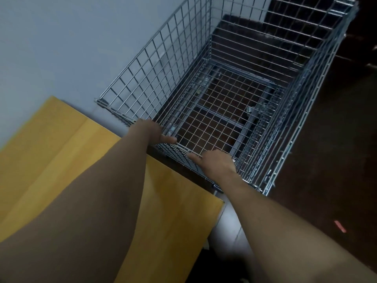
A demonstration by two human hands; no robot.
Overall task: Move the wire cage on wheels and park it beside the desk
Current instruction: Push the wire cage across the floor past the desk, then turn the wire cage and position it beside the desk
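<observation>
A large silver wire cage [155,64] with an open top stands against the pale wall, its near side right beside the end of a yellow wooden desk [57,148]. The cage is empty and the dark floor shows through its mesh bottom. My left hand [151,131] grips the cage's near top rim towards its left corner. My right hand [216,164] holds the same rim further right, fingers curled over the wire. The wheels are hidden under the cage.
A pale grey wall [61,48] runs along the cage's left side. Dark brown floor [330,139] lies to the right, with a small red strip [340,226] on it. A white desk leg or panel [228,227] stands below the desk's corner.
</observation>
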